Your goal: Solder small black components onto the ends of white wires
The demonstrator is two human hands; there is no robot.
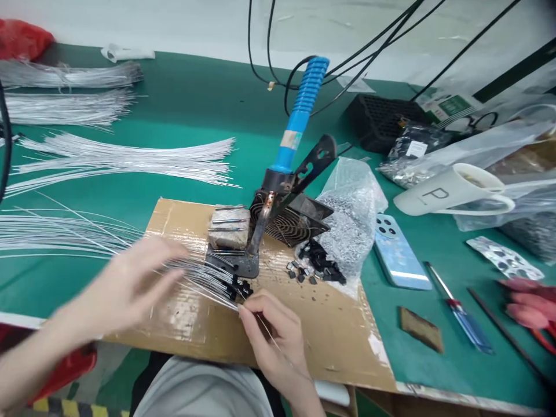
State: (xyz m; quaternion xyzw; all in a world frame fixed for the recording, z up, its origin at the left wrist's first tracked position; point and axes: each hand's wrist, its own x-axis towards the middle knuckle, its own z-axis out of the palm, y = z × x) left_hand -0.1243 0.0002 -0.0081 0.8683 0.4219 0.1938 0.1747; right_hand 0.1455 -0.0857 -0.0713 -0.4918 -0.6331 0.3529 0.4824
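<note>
My right hand (278, 336) is over the front of the cardboard sheet, thumb and forefinger pinched on a thin white wire (271, 336) that trails back across the hand. Just beyond its fingertips, small black connectors (238, 288) sit at the ends of a bundle of wires (204, 278). My left hand (143, 278), slightly blurred, hovers over the bundle with thumb and fingers apart and nothing visible gripped. Behind the bundle, a soldering iron with a blue handle (299, 110) leans in a metal stand (260, 231), beside a worn block (229, 227) carrying metal pins.
White wire bundles (130, 156) lie at the left. A small fan (286, 220) stands behind the cardboard (347, 341). Loose black parts (321, 260) spill from a bubble-wrap bag (351, 202). To the right are a phone (402, 252), a screwdriver (460, 313) and a tipped white mug (447, 191).
</note>
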